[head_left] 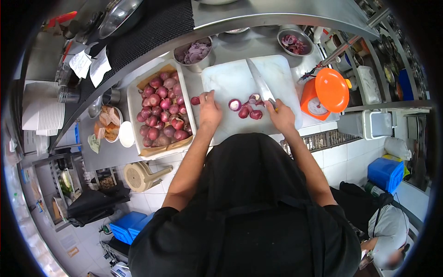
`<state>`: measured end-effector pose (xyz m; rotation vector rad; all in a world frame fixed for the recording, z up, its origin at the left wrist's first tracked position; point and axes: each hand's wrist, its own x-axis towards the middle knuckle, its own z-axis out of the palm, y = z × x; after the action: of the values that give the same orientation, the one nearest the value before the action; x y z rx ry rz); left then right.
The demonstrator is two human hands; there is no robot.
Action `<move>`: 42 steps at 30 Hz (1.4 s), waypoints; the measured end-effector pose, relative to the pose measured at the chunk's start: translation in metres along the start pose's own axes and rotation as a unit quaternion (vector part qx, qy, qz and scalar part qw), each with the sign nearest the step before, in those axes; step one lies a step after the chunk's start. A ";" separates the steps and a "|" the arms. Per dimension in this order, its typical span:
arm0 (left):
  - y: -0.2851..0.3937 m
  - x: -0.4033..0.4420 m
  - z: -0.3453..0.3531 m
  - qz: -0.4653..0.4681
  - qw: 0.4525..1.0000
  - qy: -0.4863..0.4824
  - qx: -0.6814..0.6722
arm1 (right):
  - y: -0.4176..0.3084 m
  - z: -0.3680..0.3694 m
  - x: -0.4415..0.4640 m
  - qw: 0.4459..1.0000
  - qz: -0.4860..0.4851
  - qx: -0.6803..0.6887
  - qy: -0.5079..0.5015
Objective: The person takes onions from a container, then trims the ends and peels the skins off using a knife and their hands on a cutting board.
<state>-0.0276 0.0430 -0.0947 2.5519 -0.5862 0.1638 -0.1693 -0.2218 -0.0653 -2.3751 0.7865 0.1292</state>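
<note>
My right hand (pixel 282 116) is closed around the handle of a knife (pixel 260 83), its blade lying across the white cutting board (pixel 226 76) and pointing away from me. Beside that hand, several red onion pieces (pixel 244 112) lie on the board, one showing a pale cut face. At the board's left edge rests my left hand (pixel 210 112), fingers partly stretched and apparently holding nothing. Right beside its fingers is a small red onion piece (pixel 195 100); whether they touch is unclear. To the left, a white crate (pixel 134 108) holds many whole red onions (pixel 161 104).
Behind the board stand a metal pot of sliced onion (pixel 196 51) and a metal bowl of onion scraps (pixel 295 42). An orange kitchen scale (pixel 318 99) is at the right. A steel shelf (pixel 277 18) overhangs the back. Another person (pixel 392 231) is at lower right.
</note>
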 end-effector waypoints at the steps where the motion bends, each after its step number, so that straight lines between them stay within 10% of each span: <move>1: -0.001 0.005 -0.008 -0.064 0.995 -0.074 0.021 | 0.001 0.000 -0.001 1.000 0.003 0.010 0.000; 7: -0.016 0.043 0.002 -0.228 0.933 -0.229 0.160 | 0.018 -0.002 0.001 0.998 -0.006 0.057 0.014; 14: -0.022 0.054 0.002 -0.222 0.943 -0.210 0.133 | 0.045 -0.010 -0.016 1.000 -0.022 0.001 0.015; 25: 0.103 -0.011 -0.011 0.058 0.951 -0.293 -0.072 | 0.075 -0.014 -0.078 0.998 -0.036 0.012 -0.044; 42: 0.122 -0.008 0.023 -0.033 0.970 -0.231 -0.065 | 0.085 -0.004 -0.083 0.985 -0.145 0.029 -0.087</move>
<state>-0.0880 -0.0599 -0.0606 2.4802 -0.6528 -0.4906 -0.2854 -0.2355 -0.0842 -2.3562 0.3546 0.1861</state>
